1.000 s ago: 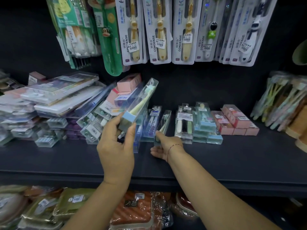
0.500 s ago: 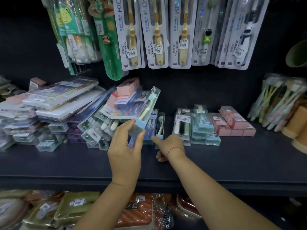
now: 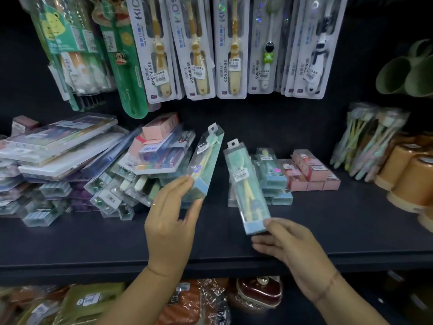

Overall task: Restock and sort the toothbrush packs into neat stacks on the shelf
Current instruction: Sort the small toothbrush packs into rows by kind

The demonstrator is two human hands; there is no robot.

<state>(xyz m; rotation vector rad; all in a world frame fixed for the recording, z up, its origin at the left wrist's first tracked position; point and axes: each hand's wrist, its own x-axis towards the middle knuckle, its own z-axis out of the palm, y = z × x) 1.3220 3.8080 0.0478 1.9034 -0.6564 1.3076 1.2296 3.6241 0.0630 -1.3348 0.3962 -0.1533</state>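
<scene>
My left hand (image 3: pixel 172 221) holds a clear toothbrush pack with a blue base (image 3: pixel 206 160) by its lower end, tilted up to the right above the dark shelf (image 3: pixel 328 221). My right hand (image 3: pixel 288 249) pinches the blue bottom end of a second clear toothbrush pack (image 3: pixel 246 184), lifted off the shelf and leaning up to the left. Behind it stands a low stack of similar blue-based packs (image 3: pixel 274 179). A jumbled heap of clear packs (image 3: pixel 121 184) lies to the left.
Small pink boxes (image 3: pixel 311 172) sit right of the blue stack. Flat packs (image 3: pixel 58 146) pile at far left. Kids' toothbrush cards (image 3: pixel 194 48) hang above. Bundled brushes (image 3: pixel 370 141) and orange cups (image 3: pixel 410 179) stand at right. Wrapped goods (image 3: pixel 187 303) fill the lower shelf.
My right hand has lifted a second pack off the shelf and drawn it toward the front edge. My left hand's pack has shifted slightly right.
</scene>
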